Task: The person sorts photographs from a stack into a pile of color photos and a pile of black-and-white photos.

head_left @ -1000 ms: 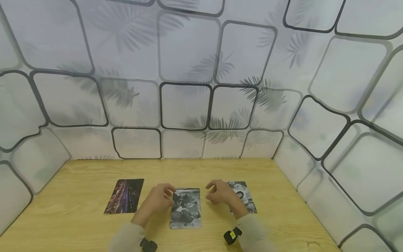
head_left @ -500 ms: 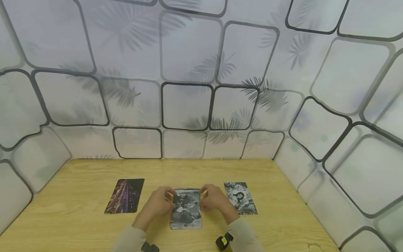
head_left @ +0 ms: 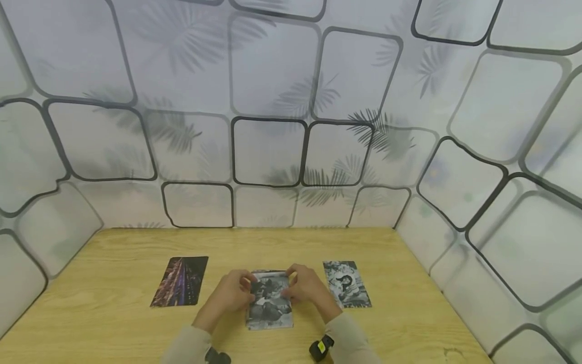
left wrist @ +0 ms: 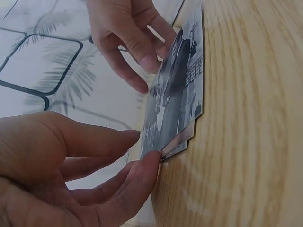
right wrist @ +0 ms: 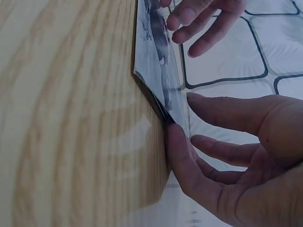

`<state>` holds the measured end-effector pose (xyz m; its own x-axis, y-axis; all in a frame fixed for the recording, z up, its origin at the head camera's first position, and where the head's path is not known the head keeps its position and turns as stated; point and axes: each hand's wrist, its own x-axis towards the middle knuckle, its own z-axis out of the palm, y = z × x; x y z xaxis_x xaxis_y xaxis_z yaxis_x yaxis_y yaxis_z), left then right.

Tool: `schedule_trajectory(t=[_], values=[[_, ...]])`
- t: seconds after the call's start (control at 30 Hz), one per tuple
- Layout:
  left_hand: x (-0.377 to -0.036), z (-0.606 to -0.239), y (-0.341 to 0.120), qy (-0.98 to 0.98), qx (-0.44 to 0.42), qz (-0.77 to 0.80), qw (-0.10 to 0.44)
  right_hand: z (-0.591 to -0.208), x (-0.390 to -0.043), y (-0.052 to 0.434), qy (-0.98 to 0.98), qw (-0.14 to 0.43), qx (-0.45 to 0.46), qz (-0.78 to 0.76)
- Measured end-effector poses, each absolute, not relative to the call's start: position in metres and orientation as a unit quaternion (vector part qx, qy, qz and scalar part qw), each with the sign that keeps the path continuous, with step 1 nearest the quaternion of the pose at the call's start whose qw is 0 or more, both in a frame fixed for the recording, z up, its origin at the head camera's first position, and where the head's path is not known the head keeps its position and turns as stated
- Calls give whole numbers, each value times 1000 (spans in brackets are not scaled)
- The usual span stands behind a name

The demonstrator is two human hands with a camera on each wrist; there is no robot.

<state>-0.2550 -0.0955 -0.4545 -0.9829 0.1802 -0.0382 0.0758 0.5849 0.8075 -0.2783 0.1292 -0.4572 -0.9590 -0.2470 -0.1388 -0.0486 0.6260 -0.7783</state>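
A small stack of black-and-white photos (head_left: 269, 308) lies on the wooden table (head_left: 113, 247) in front of me. My left hand (head_left: 247, 284) is at its far left corner and my right hand (head_left: 292, 284) at its far right corner. In the left wrist view the left thumb (left wrist: 150, 163) presses under the corner of the top photo (left wrist: 177, 94), with the index finger just above it. In the right wrist view the right thumb (right wrist: 176, 142) sits at the edge of the stack (right wrist: 154, 33), under the slightly raised top photo, and the index finger (right wrist: 208, 104) lies over it.
A dark, colourful photo (head_left: 180, 281) lies on the table to the left of the stack. Another black-and-white photo (head_left: 346, 284) lies to its right. Patterned white walls (head_left: 273, 151) close the table in at the back and on both sides.
My right hand has moved left, off the right-hand photo, to the middle stack's far right corner. My left hand has stayed at the far left corner.
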Motion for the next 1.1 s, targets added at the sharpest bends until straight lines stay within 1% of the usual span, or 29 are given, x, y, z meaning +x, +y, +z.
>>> schedule_trajectory(t=[0.33, 0.6, 0.9, 1.1], values=[[-254, -454, -95, 880, 69, 465, 65, -453, -278, 133, 882, 111, -93, -449], [-258, -454, -99, 888, 68, 454, 43, -451, -278, 137, 859, 124, -120, -482], [-258, -449, -96, 857, 59, 509, 62, -446, -281, 140, 836, 114, -132, -521], [-256, -448, -95, 838, 72, 539, 53, -443, -281, 142, 828, 115, -128, -533]])
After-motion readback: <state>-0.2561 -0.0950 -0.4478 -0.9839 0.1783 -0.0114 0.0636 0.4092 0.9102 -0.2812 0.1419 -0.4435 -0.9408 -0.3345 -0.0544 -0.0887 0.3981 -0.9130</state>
